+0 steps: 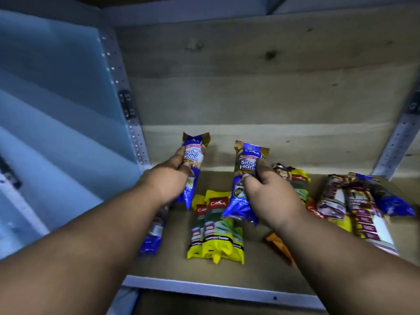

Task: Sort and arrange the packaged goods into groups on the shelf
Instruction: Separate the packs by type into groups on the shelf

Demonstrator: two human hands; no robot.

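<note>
1. Shelf (177, 269) board, wood-look, metal front edge; packaged goods lying flat in loose clusters across it.
2. Left hand (169, 178): fingers and thumb curled round the middle of a blue packet (193, 164), lifted clear of the board, top end tilted toward the back panel (250, 87).
3. Right hand (268, 196): thumb and fingers pinching a second blue packet (245, 178) at mid-length; same label design, lower end over the yellow packets (216, 233); touching them or not, cannot tell.
4. Also on the board: third blue packet (152, 235) near the left post, partly hidden by the left forearm; yellow-and-green packet (295, 180) behind the right hand; maroon packets (354, 208) and a dark blue packet (391, 196) at right, overlapping; orange packet (277, 244) mostly hidden under the right forearm.
5. Handling, judged: film-wrapped rolls, light, soft, glossy, so likely slippery. Crimped ends floppy; poor hold there.
6. Best hold, judged: round the firm middle, as now, squeezing lightly to avoid crushing.
7. Step in hand, judged: pairing matching blue packets; free board at left, beside the third one, looks the natural group spot.
8. Risk, judged: wrapper sliding through the grip; neighbours nudged on set-down.
</note>
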